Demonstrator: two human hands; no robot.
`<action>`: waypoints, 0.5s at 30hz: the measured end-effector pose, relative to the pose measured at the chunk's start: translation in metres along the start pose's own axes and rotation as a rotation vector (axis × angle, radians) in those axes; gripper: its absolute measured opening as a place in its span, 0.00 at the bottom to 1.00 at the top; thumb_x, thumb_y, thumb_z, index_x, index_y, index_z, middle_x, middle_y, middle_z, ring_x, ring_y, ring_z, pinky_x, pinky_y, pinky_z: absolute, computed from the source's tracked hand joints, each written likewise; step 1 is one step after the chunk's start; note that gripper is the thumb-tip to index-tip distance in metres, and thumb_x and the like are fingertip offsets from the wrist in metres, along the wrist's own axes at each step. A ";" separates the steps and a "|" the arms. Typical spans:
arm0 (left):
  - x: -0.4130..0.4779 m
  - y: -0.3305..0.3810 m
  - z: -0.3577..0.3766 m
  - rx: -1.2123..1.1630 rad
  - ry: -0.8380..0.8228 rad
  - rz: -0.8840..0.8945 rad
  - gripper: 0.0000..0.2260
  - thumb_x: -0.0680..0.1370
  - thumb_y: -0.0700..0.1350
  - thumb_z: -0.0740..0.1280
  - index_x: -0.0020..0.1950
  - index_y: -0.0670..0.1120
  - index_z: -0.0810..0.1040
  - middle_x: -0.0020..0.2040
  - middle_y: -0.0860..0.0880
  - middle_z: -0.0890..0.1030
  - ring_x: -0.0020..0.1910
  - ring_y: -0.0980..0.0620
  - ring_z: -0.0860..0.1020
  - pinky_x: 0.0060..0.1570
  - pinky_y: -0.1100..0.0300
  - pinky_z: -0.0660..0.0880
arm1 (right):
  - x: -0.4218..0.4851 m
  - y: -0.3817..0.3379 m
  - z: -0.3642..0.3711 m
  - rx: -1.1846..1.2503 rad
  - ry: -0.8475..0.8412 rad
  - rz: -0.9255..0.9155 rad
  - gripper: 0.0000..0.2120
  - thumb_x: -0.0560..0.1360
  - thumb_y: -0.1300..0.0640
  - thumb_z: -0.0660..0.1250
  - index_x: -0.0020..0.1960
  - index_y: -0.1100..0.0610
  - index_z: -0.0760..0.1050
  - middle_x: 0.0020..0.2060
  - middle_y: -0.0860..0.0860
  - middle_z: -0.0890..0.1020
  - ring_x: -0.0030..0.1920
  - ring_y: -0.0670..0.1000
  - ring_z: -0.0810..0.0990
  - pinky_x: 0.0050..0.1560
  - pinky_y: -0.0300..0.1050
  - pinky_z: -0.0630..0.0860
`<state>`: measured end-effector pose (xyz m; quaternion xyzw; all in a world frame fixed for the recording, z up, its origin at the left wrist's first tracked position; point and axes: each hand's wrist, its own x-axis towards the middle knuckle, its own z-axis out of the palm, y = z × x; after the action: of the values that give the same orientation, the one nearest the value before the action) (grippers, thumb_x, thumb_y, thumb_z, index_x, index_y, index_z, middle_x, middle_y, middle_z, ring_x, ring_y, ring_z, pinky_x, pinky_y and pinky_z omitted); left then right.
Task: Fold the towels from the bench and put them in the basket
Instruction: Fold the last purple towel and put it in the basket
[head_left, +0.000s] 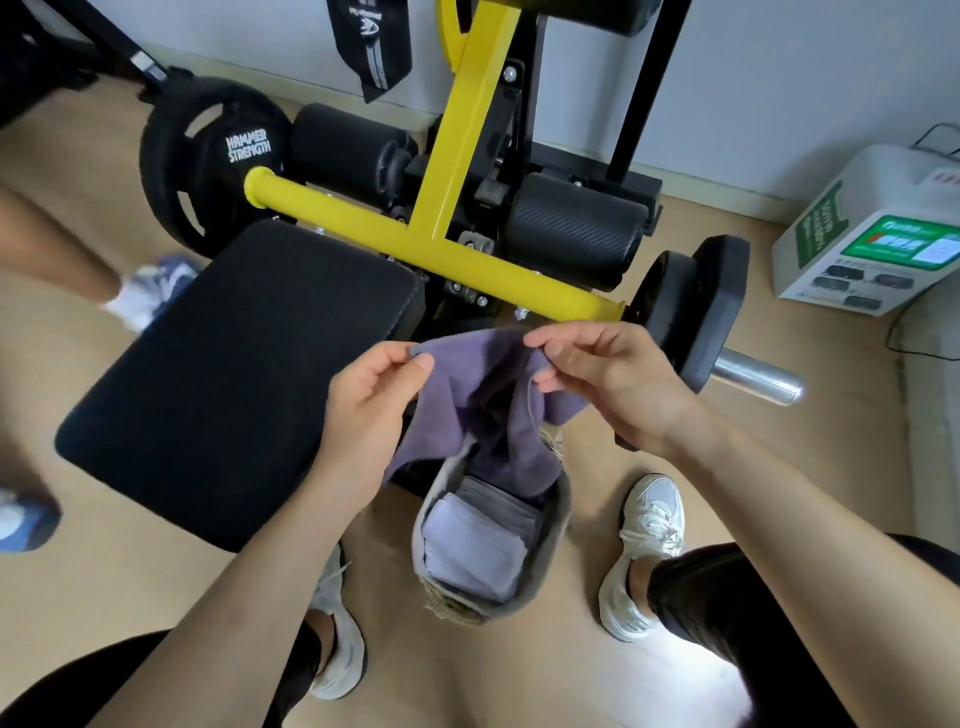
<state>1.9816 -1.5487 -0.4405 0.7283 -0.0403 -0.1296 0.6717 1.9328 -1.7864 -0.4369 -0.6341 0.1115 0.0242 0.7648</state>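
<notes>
Towel (467, 384), purple, hangs in the air between both hands, above the far end of the basket (551, 545). The left hand (369, 405) pinches its upper left corner: thumb and forefinger are clamped together on the cloth, and the other fingers (395, 387) curl behind it. The right hand (608, 379) pinches the upper edge on the other side, thumb and fingers (550, 348) closed on the hem. Between the two grips the towel sags in loose folds, and its lower part drops to the basket's mouth; I cannot tell whether it touches what lies inside.

The basket stands on the floor (779, 441) between the person's shoes (644, 545), just beside the near corner of the table (234, 379), a black padded one. It holds folded towels (472, 545), pale lilac in front and grey behind, packed close.

Beyond the table runs a yellow frame (467, 249) with black rollers (576, 228). A black plate (208, 156) marked "Hammer Strength" leans at its left end, and more plates (691, 312) sit on a steel bar at its right. A white and green box (872, 228) stands by the wall. At the left edge, another person's leg (52, 239) and a blurred shoe (150, 291) show.
</notes>
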 end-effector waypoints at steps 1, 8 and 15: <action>0.000 0.001 0.002 -0.003 0.009 0.004 0.06 0.80 0.43 0.69 0.52 0.41 0.82 0.44 0.47 0.83 0.47 0.53 0.80 0.53 0.50 0.77 | -0.001 0.000 0.002 0.029 -0.044 0.015 0.10 0.75 0.66 0.69 0.56 0.64 0.81 0.42 0.61 0.83 0.42 0.54 0.83 0.53 0.45 0.82; -0.009 -0.001 0.012 -0.025 -0.030 0.006 0.05 0.79 0.38 0.71 0.48 0.46 0.85 0.41 0.53 0.87 0.44 0.59 0.84 0.49 0.64 0.78 | -0.007 0.004 0.016 -0.090 -0.096 -0.084 0.13 0.71 0.66 0.72 0.55 0.64 0.81 0.46 0.65 0.84 0.42 0.54 0.85 0.49 0.47 0.82; -0.014 -0.006 0.015 -0.045 -0.098 0.009 0.08 0.79 0.34 0.70 0.55 0.43 0.86 0.50 0.48 0.88 0.52 0.54 0.85 0.55 0.61 0.80 | -0.009 0.004 0.028 -0.350 -0.138 -0.276 0.04 0.73 0.68 0.73 0.48 0.63 0.83 0.40 0.53 0.82 0.39 0.48 0.80 0.44 0.40 0.76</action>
<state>1.9639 -1.5589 -0.4456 0.7057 -0.0734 -0.1629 0.6857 1.9268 -1.7575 -0.4346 -0.7631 -0.0348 -0.0186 0.6451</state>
